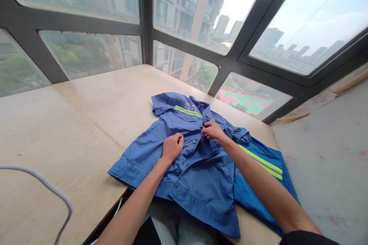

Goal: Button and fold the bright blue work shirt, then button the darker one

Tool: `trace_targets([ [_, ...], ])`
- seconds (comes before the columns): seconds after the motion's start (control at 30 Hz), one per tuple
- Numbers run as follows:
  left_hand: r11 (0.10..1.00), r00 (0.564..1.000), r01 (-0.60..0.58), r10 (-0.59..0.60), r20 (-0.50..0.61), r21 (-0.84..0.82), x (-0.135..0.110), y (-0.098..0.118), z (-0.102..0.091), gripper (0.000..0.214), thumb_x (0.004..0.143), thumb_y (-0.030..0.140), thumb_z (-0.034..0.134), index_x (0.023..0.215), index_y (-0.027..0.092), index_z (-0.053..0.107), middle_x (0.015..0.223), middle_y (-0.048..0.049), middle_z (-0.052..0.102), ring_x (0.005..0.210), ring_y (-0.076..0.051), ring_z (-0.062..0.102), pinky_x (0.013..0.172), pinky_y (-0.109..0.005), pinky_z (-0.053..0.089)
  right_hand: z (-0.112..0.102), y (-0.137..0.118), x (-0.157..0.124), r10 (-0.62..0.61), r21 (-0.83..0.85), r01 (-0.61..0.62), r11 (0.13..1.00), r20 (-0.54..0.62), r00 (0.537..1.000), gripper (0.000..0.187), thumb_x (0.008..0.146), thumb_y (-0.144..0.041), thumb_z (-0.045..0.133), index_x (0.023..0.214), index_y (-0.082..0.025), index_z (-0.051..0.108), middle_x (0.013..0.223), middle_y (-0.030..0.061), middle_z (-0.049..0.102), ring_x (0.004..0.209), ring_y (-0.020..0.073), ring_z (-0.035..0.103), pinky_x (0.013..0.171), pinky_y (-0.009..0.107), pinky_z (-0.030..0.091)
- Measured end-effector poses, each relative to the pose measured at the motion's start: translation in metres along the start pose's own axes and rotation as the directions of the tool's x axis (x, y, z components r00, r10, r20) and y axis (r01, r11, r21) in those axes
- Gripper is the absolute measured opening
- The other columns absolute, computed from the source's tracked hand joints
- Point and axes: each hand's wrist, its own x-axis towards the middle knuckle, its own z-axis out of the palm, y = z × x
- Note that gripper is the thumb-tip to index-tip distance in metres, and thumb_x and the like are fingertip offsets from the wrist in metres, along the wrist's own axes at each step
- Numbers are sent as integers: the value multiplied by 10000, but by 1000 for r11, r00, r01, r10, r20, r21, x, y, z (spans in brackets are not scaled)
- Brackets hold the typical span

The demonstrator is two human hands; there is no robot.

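A blue short-sleeved work shirt [149, 153] with yellow-green reflective stripes lies spread on the wooden tabletop, its front facing up and its collar toward the windows. Buttons run down the placket; the lower front edges lie apart. My right hand [212, 130] pinches the shirt at the upper placket, just below the collar. Curled into a loose fist, my left hand [172, 146] rests on the shirt's front, left of the button row; whether cloth is inside its fingers is hidden. Under the shirt's right side lies a brighter blue garment [258, 176] with similar stripes.
The pale wooden tabletop [77, 122] reaches back to the window frames [146, 19]. A grey-white cable [48, 185] curves over its left front. A wall with flowered paper [324, 160] borders the right side. The shirt's lower hem hangs past the front edge, above my lap.
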Motion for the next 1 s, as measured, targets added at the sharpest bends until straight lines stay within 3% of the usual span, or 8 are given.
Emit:
trace_targets([
  [0.13, 970, 978, -193, 179, 108, 147, -1, 3, 3, 301, 944, 398, 484, 1070, 202, 674, 975, -69, 693, 938, -195, 609, 846, -292, 431, 5, 5, -4, -157, -269, 137, 953, -53, 986, 611, 625, -105, 689, 1223, -151, 573, 590, -25, 582, 601, 163, 579, 608, 249, 418],
  [0.27, 907, 946, -303, 250, 204, 292, -2, 5, 4, 446, 918, 523, 502, 1178, 187, 638, 1095, -116, 636, 1038, -247, 570, 916, -348, 449, 6, 8, -11, -337, -678, 230, 698, -27, 941, 548, 760, -248, 654, 1295, -171, 562, 1032, 115, 688, 956, 251, 637, 795, 302, 445],
  [0.47, 884, 944, -287, 194, 268, 368, -3, 9, 2, 496, 887, 546, 564, 1243, 203, 603, 1163, -135, 602, 1099, -278, 551, 927, -372, 454, 0, 18, -34, -433, -658, 372, 655, 77, 898, 489, 898, -282, 552, 1364, -136, 523, 919, 82, 671, 865, 192, 612, 839, 297, 455],
  [0.57, 857, 934, -307, 187, 306, 414, 0, 16, 0, 441, 903, 534, 542, 1166, 190, 627, 1119, -132, 626, 1063, -269, 576, 880, -350, 456, -4, 29, -51, -553, -524, 618, 586, 298, 778, 521, 887, -295, 604, 1378, -143, 520, 999, 75, 654, 775, 137, 586, 813, 278, 486],
  [0.7, 841, 898, -356, 188, 397, 407, 4, 24, -3, 258, 925, 419, 558, 998, 194, 659, 983, -92, 678, 956, -240, 624, 770, -307, 426, -9, 44, -71, -575, -341, 859, 382, 640, 509, 573, 771, -397, 780, 1288, -206, 625, 1207, 103, 626, 1020, 194, 622, 899, 309, 510],
  [0.77, 879, 913, -315, 178, 368, 358, 5, 26, -3, 208, 930, 385, 564, 941, 199, 657, 943, -69, 688, 899, -207, 632, 719, -282, 392, -10, 50, -75, -554, -356, 895, 271, 703, 447, 351, 770, -288, 783, 1107, -211, 721, 1181, 89, 660, 1077, 218, 624, 926, 319, 499],
  [0.83, 925, 948, -247, 169, 269, 290, 4, 27, -2, 216, 944, 387, 541, 907, 202, 647, 917, -46, 688, 848, -175, 627, 685, -268, 360, -11, 52, -78, -548, -405, 888, 217, 702, 454, 170, 821, -161, 695, 976, -201, 751, 1075, 70, 704, 991, 198, 656, 883, 303, 500],
  [1.0, 995, 998, -52, 55, -34, 89, -11, 32, -11, 262, 961, 433, 486, 963, 204, 614, 797, -1, 651, 755, -138, 599, 681, -245, 350, -15, 41, -78, -696, -447, 863, 233, 544, 469, 258, 879, -92, 546, 1015, -197, 739, 973, 50, 729, 903, 166, 672, 823, 273, 491],
])
